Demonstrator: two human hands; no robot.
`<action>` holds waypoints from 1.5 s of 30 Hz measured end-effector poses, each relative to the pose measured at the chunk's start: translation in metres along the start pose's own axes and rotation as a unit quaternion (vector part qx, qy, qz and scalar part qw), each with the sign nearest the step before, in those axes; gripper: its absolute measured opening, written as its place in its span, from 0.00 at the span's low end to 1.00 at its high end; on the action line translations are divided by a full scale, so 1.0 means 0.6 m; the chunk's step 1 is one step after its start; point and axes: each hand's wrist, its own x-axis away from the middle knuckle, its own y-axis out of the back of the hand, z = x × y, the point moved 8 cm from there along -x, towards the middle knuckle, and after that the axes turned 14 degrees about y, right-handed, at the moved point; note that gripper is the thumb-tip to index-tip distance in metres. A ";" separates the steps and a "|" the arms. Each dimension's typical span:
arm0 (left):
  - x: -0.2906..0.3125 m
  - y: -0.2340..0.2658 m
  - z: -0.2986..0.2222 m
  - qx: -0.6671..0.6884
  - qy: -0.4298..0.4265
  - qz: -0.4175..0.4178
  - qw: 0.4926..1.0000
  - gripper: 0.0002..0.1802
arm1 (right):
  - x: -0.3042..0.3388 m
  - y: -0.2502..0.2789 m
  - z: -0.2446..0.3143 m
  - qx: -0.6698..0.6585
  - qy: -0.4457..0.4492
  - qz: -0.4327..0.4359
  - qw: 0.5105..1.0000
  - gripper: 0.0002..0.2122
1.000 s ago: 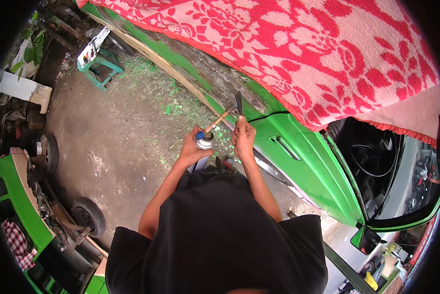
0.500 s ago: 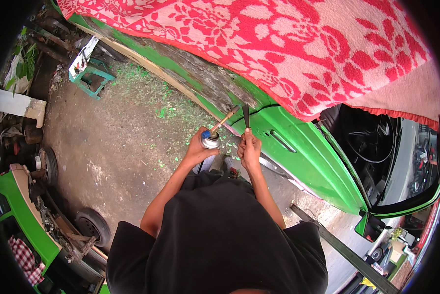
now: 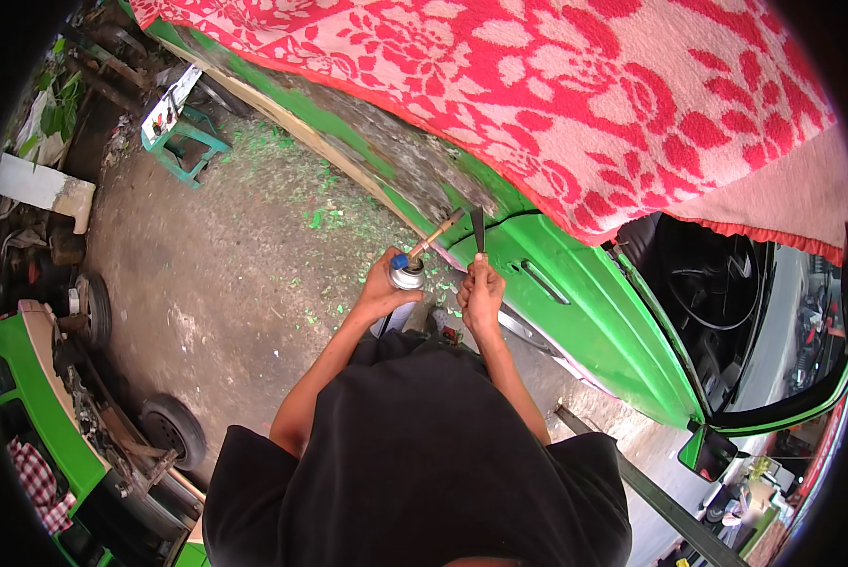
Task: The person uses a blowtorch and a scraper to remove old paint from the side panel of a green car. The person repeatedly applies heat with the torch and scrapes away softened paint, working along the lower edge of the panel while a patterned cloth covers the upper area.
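Observation:
My left hand (image 3: 380, 287) is closed around a gas torch (image 3: 408, 277), a canister with a blue knob and a brass-coloured nozzle. Its nozzle tip points up and right, toward the car's side. In my right hand (image 3: 481, 299) a scraper (image 3: 479, 230) with a dark flat blade stands upright, close to the nozzle tip. Beyond both tools lies the green car's rear side panel (image 3: 414, 175), partly stripped to a grey-brown patchy surface. The green door (image 3: 584, 312) is to the right of my right hand. I cannot make out any flame.
A red and pink patterned towel (image 3: 556, 104) drapes over the car. Green paint flakes (image 3: 325, 217) litter the concrete floor (image 3: 206, 283). A teal stool (image 3: 189, 151) stands at the far left. Wheels (image 3: 173, 435) and another green vehicle (image 3: 46, 397) are at the left. A metal bar (image 3: 674, 510) lies at the lower right.
The view has shifted slightly. Both hands keep their grip on the torch and the scraper, with almost no movement relative to the car.

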 end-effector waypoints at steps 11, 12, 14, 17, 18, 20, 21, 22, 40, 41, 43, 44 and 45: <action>0.029 0.028 -0.027 0.035 0.029 -0.009 0.999 0.27 | -0.053 -0.083 -0.002 0.014 0.043 0.048 0.998 0.18; 0.031 0.034 -0.027 0.036 0.030 -0.018 0.999 0.27 | -0.049 -0.081 -0.008 0.025 0.030 0.041 0.998 0.19; 0.039 0.046 -0.022 0.034 0.029 -0.027 0.999 0.27 | -0.038 -0.082 -0.011 0.013 0.031 0.058 0.998 0.19; 0.035 0.047 -0.017 0.005 0.009 -0.025 1.000 0.27 | -0.016 -0.055 -0.007 -0.002 0.032 0.047 0.998 0.19; 0.032 0.045 -0.013 0.011 0.008 -0.021 1.000 0.27 | -0.008 -0.041 -0.010 0.003 0.013 0.029 0.999 0.19; 0.027 0.038 -0.011 0.033 -0.010 -0.007 0.999 0.28 | 0.004 -0.017 -0.012 0.003 -0.007 0.003 1.000 0.19; 0.025 0.034 -0.009 0.040 -0.005 0.000 0.999 0.28 | 0.004 -0.013 -0.008 0.005 0.006 0.009 1.000 0.19; 0.023 0.030 -0.007 0.047 0.001 0.005 0.999 0.28 | 0.006 -0.008 -0.007 0.009 0.010 0.006 1.000 0.19; 0.031 0.026 -0.025 0.045 0.039 -0.012 0.998 0.28 | -0.030 -0.065 0.025 0.016 0.040 0.029 0.999 0.19; 0.034 0.029 -0.026 0.054 0.029 -0.014 0.998 0.28 | -0.022 -0.055 0.022 0.020 0.023 0.001 1.000 0.19; 0.038 0.035 -0.023 0.078 0.021 -0.006 0.997 0.28 | -0.013 -0.038 0.012 0.049 -0.010 -0.051 0.997 0.19; 0.041 0.041 -0.020 0.079 0.022 -0.011 0.997 0.28 | -0.014 -0.049 0.015 0.031 0.010 -0.011 0.999 0.18; 0.041 0.043 -0.015 0.077 0.030 -0.013 0.996 0.28 | -0.017 -0.055 0.015 0.020 0.020 0.009 1.000 0.17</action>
